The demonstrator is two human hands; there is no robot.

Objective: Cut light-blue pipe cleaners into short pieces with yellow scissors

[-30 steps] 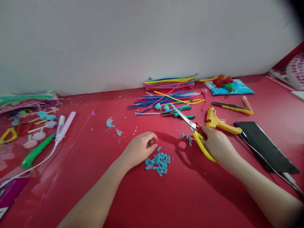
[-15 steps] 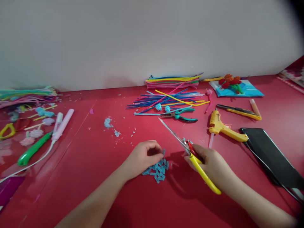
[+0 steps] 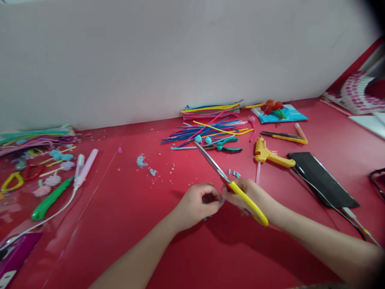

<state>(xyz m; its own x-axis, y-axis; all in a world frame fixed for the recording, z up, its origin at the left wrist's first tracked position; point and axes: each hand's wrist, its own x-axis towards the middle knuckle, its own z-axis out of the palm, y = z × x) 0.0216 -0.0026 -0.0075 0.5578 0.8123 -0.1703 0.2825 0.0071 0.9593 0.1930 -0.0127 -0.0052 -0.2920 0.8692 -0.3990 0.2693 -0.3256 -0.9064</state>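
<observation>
My left hand (image 3: 197, 205) is closed in a pinch, a small blue piece (image 3: 223, 201) at its fingertips. Beneath it lies a pile of short blue bits (image 3: 205, 218), mostly hidden by the hand. In my right hand (image 3: 251, 194) is a pair of scissors (image 3: 245, 198) with yellow and red handles, its blades pointing up and left. The fingertips of both hands meet or nearly meet; I cannot tell if they touch. A few more blue bits (image 3: 234, 173) lie just beyond the right hand.
Pipe cleaners (image 3: 207, 130), pliers (image 3: 225, 145) and two blue balls lie behind my hands. To the right are a yellow glue gun (image 3: 273, 156), a utility knife (image 3: 284, 137) and a black phone-like slab (image 3: 325, 178). A pink corded tool (image 3: 86, 166) and green-handled tool (image 3: 51, 200) lie left.
My left hand has moved right, over the blue pile, and now pinches a piece. The right hand has brought the scissors closer to it. The view has shifted somewhat.
</observation>
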